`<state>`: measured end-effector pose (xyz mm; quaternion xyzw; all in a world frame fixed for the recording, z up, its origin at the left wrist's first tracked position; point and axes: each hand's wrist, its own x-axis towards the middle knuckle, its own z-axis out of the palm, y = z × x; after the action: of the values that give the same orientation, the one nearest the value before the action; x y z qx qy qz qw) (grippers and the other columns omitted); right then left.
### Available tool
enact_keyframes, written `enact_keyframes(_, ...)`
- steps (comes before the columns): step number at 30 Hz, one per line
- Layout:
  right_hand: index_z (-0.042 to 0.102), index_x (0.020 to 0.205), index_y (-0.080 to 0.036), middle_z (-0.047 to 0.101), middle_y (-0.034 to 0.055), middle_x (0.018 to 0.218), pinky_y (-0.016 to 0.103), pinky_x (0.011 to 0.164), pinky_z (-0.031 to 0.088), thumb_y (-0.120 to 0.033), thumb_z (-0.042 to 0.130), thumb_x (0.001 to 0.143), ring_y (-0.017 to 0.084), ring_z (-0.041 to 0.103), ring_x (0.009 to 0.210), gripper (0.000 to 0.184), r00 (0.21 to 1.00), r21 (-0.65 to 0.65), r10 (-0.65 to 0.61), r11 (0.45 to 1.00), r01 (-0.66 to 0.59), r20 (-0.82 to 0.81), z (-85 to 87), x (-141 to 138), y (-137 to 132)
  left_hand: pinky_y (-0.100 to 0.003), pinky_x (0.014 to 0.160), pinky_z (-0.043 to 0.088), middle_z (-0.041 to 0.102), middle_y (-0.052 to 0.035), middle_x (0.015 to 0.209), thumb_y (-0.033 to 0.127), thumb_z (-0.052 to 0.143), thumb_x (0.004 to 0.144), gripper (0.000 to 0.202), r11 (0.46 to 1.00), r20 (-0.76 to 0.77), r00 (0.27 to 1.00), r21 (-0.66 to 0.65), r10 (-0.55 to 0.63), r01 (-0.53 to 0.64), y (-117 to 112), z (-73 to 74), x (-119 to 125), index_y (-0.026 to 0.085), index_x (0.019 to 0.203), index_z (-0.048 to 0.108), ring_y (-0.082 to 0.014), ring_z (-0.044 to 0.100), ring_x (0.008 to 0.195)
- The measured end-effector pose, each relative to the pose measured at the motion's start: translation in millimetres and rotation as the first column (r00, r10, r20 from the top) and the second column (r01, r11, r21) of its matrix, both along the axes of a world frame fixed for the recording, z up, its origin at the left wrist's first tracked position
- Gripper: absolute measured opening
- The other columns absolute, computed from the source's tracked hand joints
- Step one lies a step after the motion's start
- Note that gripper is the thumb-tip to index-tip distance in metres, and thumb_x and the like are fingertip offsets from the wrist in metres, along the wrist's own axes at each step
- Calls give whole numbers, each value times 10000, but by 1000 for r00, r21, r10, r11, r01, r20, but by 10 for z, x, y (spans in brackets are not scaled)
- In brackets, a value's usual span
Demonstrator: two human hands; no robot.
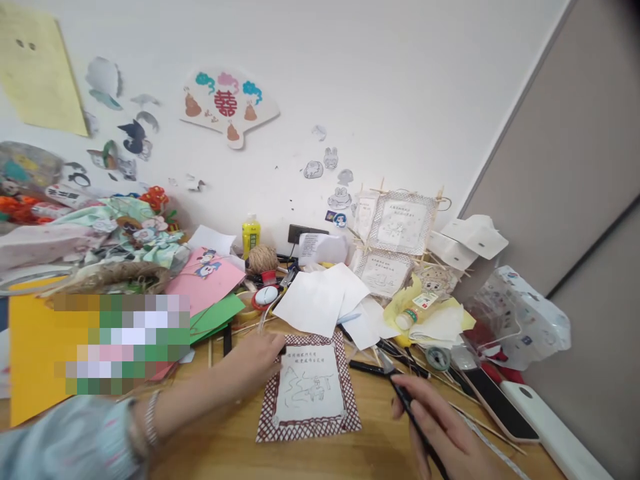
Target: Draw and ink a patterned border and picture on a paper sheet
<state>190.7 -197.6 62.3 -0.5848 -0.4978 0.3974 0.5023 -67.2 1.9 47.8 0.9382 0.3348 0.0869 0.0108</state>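
Observation:
A square paper panel (309,393) with a dark red patterned border and a small drawing lies on the wooden table (220,447) in front of me. My left hand (257,359) rests on its upper left corner, fingers curled and pressing down on the edge. My right hand (445,427) is at the lower right, closed round a thin black tool (407,407) whose pointed metal tip (384,363) points up toward the panel's right side. Whether the tool is a brush, a knife or scissors I cannot make out.
White paper sheets (320,300), pink and green card (210,287), a yellow glue bottle (251,235), a ball of twine (263,259) and bamboo-framed panels (400,227) crowd the back. A phone (493,403) and white box (550,427) lie right. Yellow card (30,347) lies left.

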Motion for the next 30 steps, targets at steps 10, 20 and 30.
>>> enact_keyframes(10, 571, 938, -280, 638, 1, 711, 288, 623, 496, -394, 791, 682, 166, 588, 641, 356, 986, 322, 31, 946, 24, -164, -44, -294, 628, -339, 713, 486, 659, -144, 1009, 321, 628, 745, 325, 977, -99, 994, -212, -39, 17, 461, -149, 473, 141, 1009, 569, -288, 637, 895)
enact_keyframes(20, 575, 1033, -197, 671, 46, 766, 320, 571, 488, -578, 497, 860, 160, 592, 565, 426, 896, 251, 413, 896, -366, -166, -346, -547, 1346, -273, 664, 451, 677, -73, 947, 391, 692, 705, 357, 927, -4, 996, -365, -89, 82, 473, -140, 296, 180, 980, 608, -246, 633, 837)
enact_keyframes(30, 498, 636, -194, 497, -61, 517, 216, 461, 343, -302, 638, 788, 94, 442, 465, 232, 960, 103, 278, 955, -280, 28, -714, -611, 1483, -288, 668, 434, 661, -88, 976, 465, 734, 651, 489, 904, -31, 987, -408, -156, 130, 533, -191, 297, 168, 1015, 599, -257, 618, 835)
